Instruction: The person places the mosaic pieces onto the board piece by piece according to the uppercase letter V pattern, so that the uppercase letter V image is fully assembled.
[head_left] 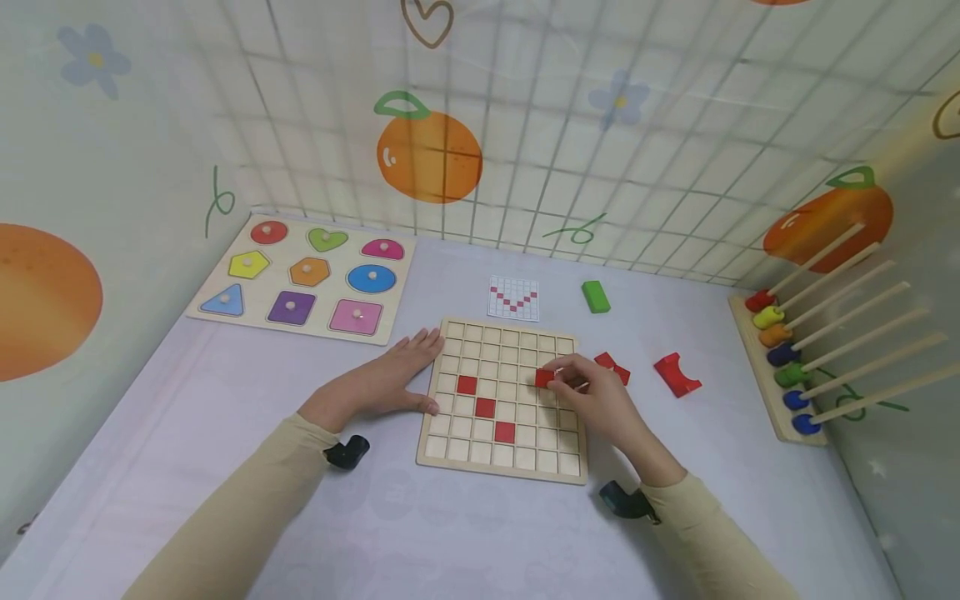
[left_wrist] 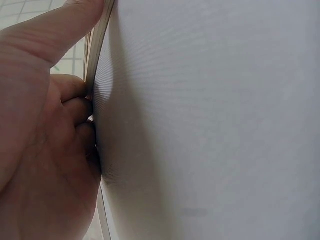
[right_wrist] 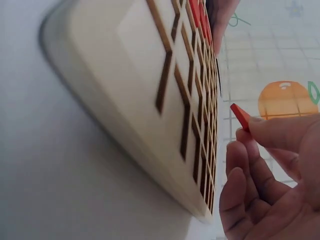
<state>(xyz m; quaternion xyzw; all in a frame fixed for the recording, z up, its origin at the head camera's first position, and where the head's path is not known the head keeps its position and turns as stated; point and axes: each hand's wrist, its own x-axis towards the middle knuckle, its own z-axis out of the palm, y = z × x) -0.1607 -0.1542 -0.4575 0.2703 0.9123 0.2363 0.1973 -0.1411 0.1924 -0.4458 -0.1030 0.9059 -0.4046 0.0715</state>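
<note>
A square wooden grid board [head_left: 501, 474] lies on the table, with three red square tiles [head_left: 485, 407] set in a diagonal that descends rightward. Between thumb and fingertips my right hand [head_left: 596, 400] pinches another red square tile [head_left: 544, 378], over the right part of the grid. In the right wrist view this tile [right_wrist: 240, 117] is held tilted, clear of the board surface. My left hand [head_left: 375, 383] rests along the board's left side, fingers extended, with the thumb at its edge. The left wrist view shows those fingertips [left_wrist: 86, 107] right at the board's side.
Behind the board lie a pattern card [head_left: 513, 298] with a red V and a green block [head_left: 596, 297]. Loose red tiles [head_left: 615, 367] and a red arched block [head_left: 677, 375] are to its right. A knobbed shape puzzle [head_left: 300, 331] lies back left; a peg rack [head_left: 772, 392] stands far right.
</note>
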